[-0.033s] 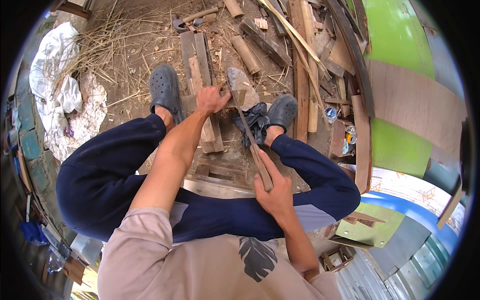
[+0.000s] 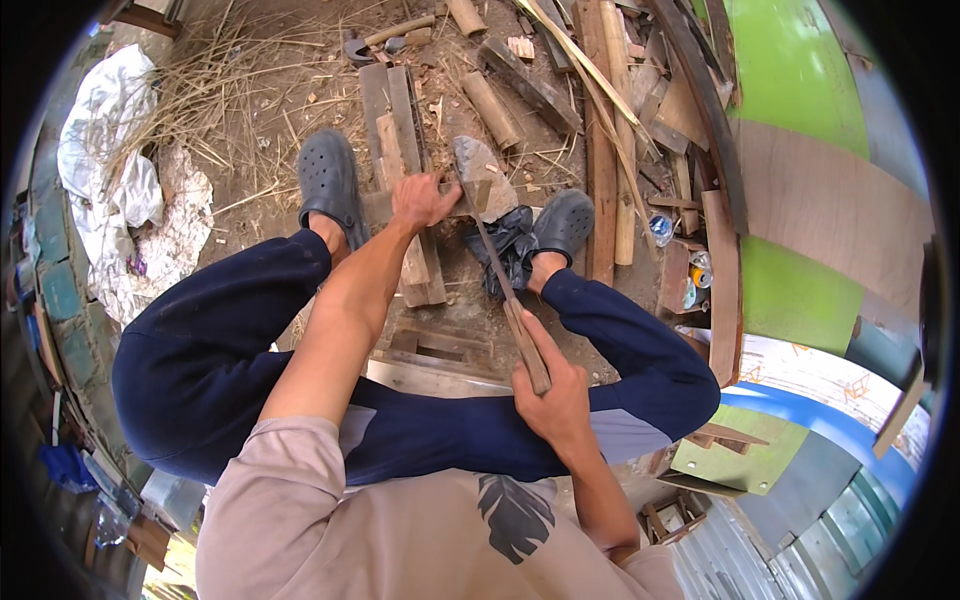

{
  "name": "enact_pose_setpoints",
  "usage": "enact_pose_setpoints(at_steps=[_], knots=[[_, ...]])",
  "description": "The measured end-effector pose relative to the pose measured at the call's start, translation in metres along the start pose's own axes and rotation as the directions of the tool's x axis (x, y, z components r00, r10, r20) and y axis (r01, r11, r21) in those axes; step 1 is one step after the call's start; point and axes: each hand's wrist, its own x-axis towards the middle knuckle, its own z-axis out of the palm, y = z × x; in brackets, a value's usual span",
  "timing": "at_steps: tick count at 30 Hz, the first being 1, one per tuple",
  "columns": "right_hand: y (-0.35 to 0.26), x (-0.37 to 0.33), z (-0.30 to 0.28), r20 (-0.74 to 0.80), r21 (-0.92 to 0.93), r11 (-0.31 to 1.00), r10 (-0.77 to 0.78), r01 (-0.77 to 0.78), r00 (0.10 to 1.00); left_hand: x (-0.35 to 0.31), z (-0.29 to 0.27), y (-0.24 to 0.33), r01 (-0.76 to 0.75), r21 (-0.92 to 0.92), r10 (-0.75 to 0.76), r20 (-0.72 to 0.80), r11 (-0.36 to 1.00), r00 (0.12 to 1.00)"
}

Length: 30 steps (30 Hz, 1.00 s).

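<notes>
My left hand [image 2: 424, 202] is closed over a short piece of wood [image 2: 482, 194] that lies crosswise on long wooden planks [image 2: 420, 268]. Its thumb side is close to the blade. In my right hand [image 2: 556, 398] is the straight wooden handle [image 2: 523, 345] of a long narrow saw [image 2: 490, 248]. The blade slants away to the upper left and crosses the wood just right of my left hand. It shows nearly edge-on, so its teeth cannot be made out.
Beyond the wood lies a grey stone [image 2: 486, 170], with a black plastic bag [image 2: 505, 245] by my right clog [image 2: 564, 226]. My left clog [image 2: 330, 180] stands beside the planks. Bamboo pieces [image 2: 492, 110], long boards [image 2: 603, 150] and straw [image 2: 240, 90] litter the ground.
My right hand has drawn the saw handle slightly back and to the right, toward my body. My left hand and the wood look unmoved.
</notes>
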Motion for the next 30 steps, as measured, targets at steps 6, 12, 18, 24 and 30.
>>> enact_pose_setpoints(at_steps=[6, 12, 18, 24, 30], knots=[[0.019, 0.046, 0.026, 0.031, -0.034, 0.999, 0.038, -0.037, 0.999, 0.004, 0.007, -0.004, -0.035, -0.011, 0.035, -0.06, 0.999, 0.998], [0.015, 0.064, 0.026, 0.002, 0.0, 1.0, 0.015, -0.015, 1.0, 0.012, 0.005, -0.006, -0.025, -0.036, 0.023, -0.073, 0.999, 0.997], [0.016, 0.021, 0.013, -0.007, 0.032, 0.999, 0.003, -0.003, 1.0, 0.011, 0.006, -0.006, -0.044, -0.035, 0.041, -0.085, 0.998, 0.996], [0.021, 0.09, 0.035, 0.031, 0.035, 0.989, 0.144, -0.145, 0.989, 0.012, 0.003, -0.002, -0.019, 0.019, 0.019, -0.006, 1.0, 1.0], [0.0, 0.013, 0.012, -0.008, 0.011, 0.999, 0.045, -0.045, 0.999, 0.015, 0.01, -0.009, -0.034, -0.037, 0.032, -0.061, 0.999, 0.998]])
